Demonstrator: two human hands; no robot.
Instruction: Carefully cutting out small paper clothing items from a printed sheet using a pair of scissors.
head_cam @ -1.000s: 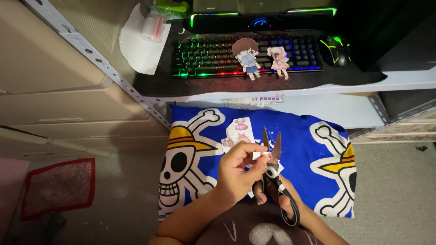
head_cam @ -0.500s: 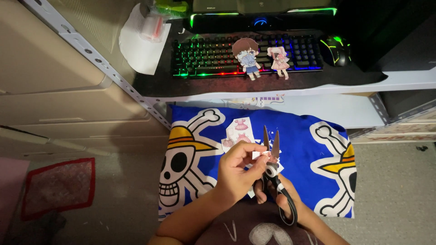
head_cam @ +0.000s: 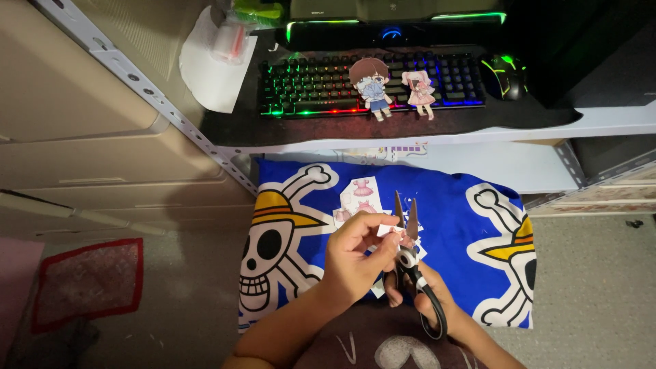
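The person's left hand (head_cam: 355, 256) pinches a small piece of white paper (head_cam: 388, 230) between thumb and fingertips, closed on its near edge, and holds it up above the lap. Just to the right of that pinch, the right hand (head_cam: 418, 297) has its fingers through the black handles of a pair of scissors (head_cam: 410, 263); the grip is closed round the loops, most of the hand hidden behind them. The blades point away from the body and stand slightly parted, their tips a little above the paper, with the paper's far edge meeting them near the pivot. Whether the blades are actually biting into the paper I cannot tell.

Beneath both hands lies a blue cloth (head_cam: 444, 205) printed with skulls in straw hats. On it, just beyond the pinched paper, sits a sheet of pink paper-doll clothes (head_cam: 360, 201). Farther off still, up on the dark desk shelf (head_cam: 225, 126), a keyboard (head_cam: 321, 85) glows with rainbow lights, and two cut-out paper figures (head_cam: 393, 89) rest against its front edge. A mouse (head_cam: 504, 74) sits at the keyboard's right end.
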